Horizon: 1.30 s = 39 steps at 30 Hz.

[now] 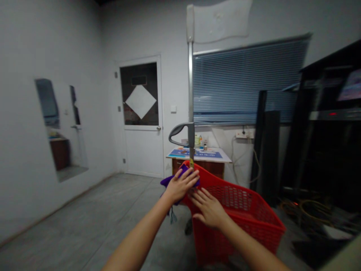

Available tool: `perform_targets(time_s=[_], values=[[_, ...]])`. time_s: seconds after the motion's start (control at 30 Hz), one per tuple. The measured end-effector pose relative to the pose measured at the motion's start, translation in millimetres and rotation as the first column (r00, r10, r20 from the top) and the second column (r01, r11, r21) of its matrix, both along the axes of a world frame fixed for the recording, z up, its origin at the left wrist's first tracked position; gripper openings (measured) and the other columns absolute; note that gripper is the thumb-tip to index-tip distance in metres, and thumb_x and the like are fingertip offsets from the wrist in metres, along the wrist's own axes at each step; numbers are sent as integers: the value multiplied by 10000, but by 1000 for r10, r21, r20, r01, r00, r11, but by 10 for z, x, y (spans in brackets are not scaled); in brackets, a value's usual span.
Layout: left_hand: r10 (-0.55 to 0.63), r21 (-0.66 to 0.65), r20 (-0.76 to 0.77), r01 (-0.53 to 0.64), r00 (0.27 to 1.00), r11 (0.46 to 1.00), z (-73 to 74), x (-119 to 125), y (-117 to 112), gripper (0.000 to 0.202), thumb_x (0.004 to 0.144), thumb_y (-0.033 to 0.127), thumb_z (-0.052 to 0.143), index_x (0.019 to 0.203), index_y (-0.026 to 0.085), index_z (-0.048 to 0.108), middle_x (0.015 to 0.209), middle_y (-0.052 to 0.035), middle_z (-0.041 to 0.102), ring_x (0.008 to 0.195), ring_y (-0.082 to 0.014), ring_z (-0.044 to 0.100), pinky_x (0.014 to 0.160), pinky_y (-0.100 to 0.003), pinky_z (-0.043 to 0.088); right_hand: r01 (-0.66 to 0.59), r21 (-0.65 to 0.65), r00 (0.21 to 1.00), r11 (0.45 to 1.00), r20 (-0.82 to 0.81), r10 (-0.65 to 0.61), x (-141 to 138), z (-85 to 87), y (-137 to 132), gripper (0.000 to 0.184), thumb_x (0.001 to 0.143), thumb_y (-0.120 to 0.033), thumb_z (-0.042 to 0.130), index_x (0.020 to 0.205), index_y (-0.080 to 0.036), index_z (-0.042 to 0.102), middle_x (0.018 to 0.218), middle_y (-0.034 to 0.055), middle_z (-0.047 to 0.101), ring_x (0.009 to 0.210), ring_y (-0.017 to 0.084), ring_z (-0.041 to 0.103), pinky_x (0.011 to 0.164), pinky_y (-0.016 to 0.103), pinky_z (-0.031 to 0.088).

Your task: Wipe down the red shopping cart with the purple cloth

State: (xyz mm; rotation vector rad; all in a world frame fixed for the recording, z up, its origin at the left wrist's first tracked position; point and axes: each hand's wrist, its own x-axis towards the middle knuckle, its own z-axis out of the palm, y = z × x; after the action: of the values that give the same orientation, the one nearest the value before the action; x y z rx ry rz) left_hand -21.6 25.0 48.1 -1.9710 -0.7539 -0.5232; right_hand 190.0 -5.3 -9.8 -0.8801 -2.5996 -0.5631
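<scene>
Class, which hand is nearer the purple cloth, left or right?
Left: the left hand is on the purple cloth, while the right hand lies to its right, over the red plastic basket.

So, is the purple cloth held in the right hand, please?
No, the purple cloth is in the left hand, not the right hand.

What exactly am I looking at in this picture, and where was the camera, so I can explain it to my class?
This picture comes from a camera worn on a person's head, looking forward and down, so both arms reach out from the viewer. The left hand holds a purple cloth against the rim of a red plastic basket. The open right hand is spread over the basket's side. A metal pole rises at the rim. Behind, a wooden desk carries small bottles and a blue printed sheet.
</scene>
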Motion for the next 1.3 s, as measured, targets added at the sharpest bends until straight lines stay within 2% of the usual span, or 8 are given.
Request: perform_targets(time_s=[0.1, 0.27, 0.47, 0.6, 0.7, 0.87, 1.1, 1.3], values=[[6, -10, 21, -5, 1000, 1000, 1, 3, 7, 496, 960, 264, 382, 1451, 335, 356, 1551, 80, 250, 1462, -143, 91, 1187, -394, 16, 1, -3, 1000, 1000, -2, -1, 1, 25, 1, 753, 903, -621, 443, 1500, -227, 211, 1492, 60, 378, 1379, 234, 325, 1173, 406, 173], [25, -6, 82, -24, 996, 1000, 150, 17, 31, 519, 958, 237, 380, 1464, 336, 326, 1539, 51, 288, 1459, -168, 123, 1180, -433, -43, 4, 12, 1000, 1000, 2, -4, -12, 66, 31, 744, 908, -617, 438, 1500, -222, 219, 1507, 51, 352, 1392, 236, 299, 1170, 412, 172], [-10, 12, 19, 10, 1000, 1000, 140, -28, 57, 520, 951, 234, 390, 1459, 332, 336, 1535, 59, 290, 1462, -146, 90, 1178, -414, -73, -31, 58, 999, 998, 8, 31, -38, 158, 83, 732, 914, -595, 445, 1495, -202, 237, 1501, 58, 363, 1397, 212, 290, 1168, 383, 176], [12, 4, 90, -12, 996, 1000, 197, -40, 86, 546, 939, 222, 404, 1465, 343, 319, 1526, 41, 318, 1460, -165, 116, 1175, -433, -63, -35, 46, 999, 998, 20, 34, -29, 194, 82, 704, 911, -594, 450, 1476, -201, 301, 1491, 63, 381, 1391, 218, 303, 1167, 390, 177], [27, -1, 149, -27, 988, 1000, 192, -31, 104, 550, 939, 217, 402, 1466, 347, 314, 1525, 36, 321, 1460, -173, 113, 1169, -444, -75, -28, 39, 1000, 999, 14, 28, -4, 167, 77, 668, 919, -591, 434, 1462, -215, 336, 1509, 44, 350, 1408, 219, 266, 1169, 392, 168], [-4, -5, 72, 5, 997, 1000, 116, -25, 91, 540, 941, 217, 403, 1459, 350, 329, 1518, 56, 337, 1459, -143, 103, 1177, -415, -65, -14, 23, 1000, 1000, 17, 14, 26, 81, 80, 668, 908, -605, 444, 1460, -242, 343, 1484, 35, 401, 1389, 226, 307, 1164, 395, 185], [29, -23, 124, -26, 992, 999, 262, 4, 81, 535, 951, 245, 392, 1471, 339, 307, 1528, 36, 317, 1457, -185, 137, 1173, -435, -53, -18, -40, 1000, 999, 15, 19, -9, 57, 78, 657, 916, -614, 417, 1455, -245, 352, 1493, 39, 380, 1399, 229, 286, 1168, 409, 165], [5, -71, 28, -3, 1000, 997, 168, 3, 54, 554, 940, 223, 395, 1473, 339, 300, 1529, 55, 320, 1454, -157, 147, 1186, -407, 29, 4, -132, 1000, 991, -5, -4, -39, 41, 48, 674, 911, -630, 409, 1455, -236, 355, 1476, 58, 408, 1386, 243, 316, 1178, 429, 142]])
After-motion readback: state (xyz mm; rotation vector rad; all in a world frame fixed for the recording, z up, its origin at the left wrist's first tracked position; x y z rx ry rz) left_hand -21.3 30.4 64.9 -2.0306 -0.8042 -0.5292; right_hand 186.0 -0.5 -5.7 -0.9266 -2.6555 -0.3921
